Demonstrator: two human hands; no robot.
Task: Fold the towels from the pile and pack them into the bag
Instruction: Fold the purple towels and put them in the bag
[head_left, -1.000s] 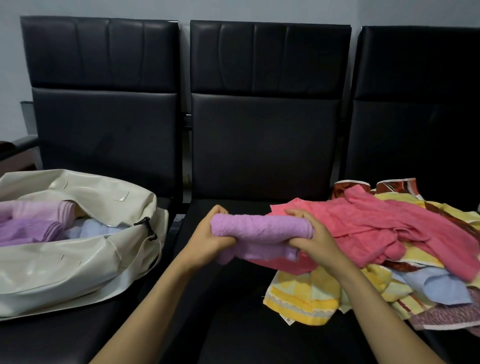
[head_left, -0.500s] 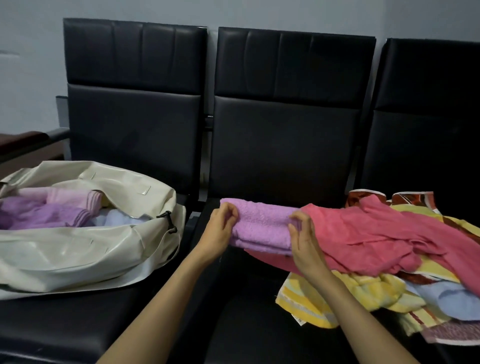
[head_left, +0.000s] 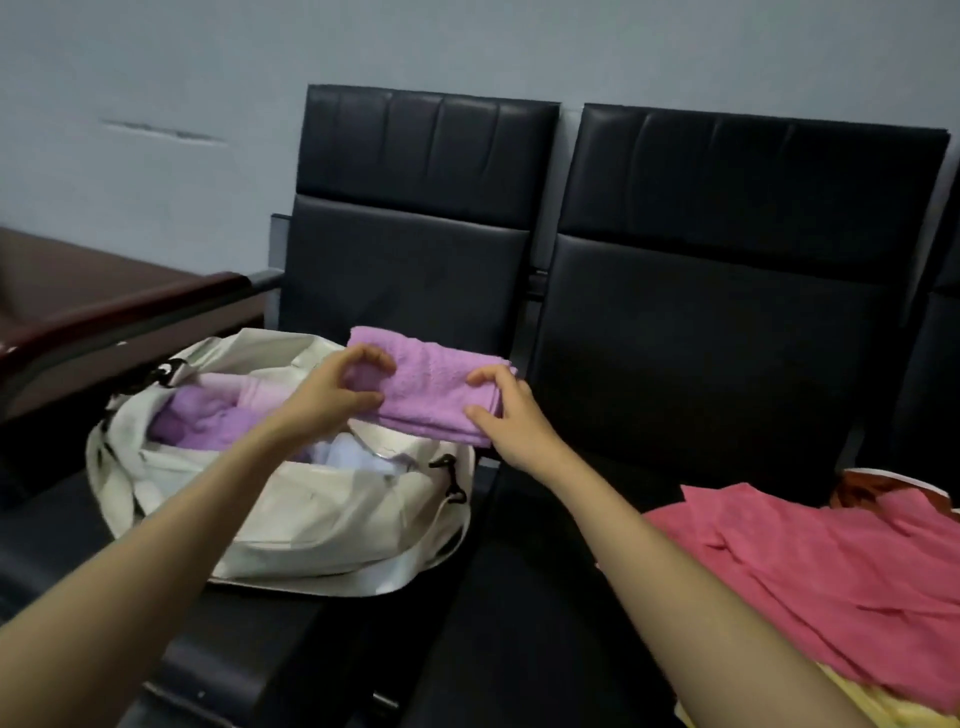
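A: Hands?
B: Both grasping. The left hand (head_left: 332, 395) pinches the folded purple towel (head_left: 436, 384) at its left end; the right hand (head_left: 511, 421) grips the right end.
A: Towel position?
B: Held over the open cream bag (head_left: 291, 499). Packed towels (head_left: 202, 421) inside. Pink towel (head_left: 831, 566) well apart, right.

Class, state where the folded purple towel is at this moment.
In the head view, left of centre, the folded purple towel is held between the left hand and right hand, above the right end of the open cream bag.
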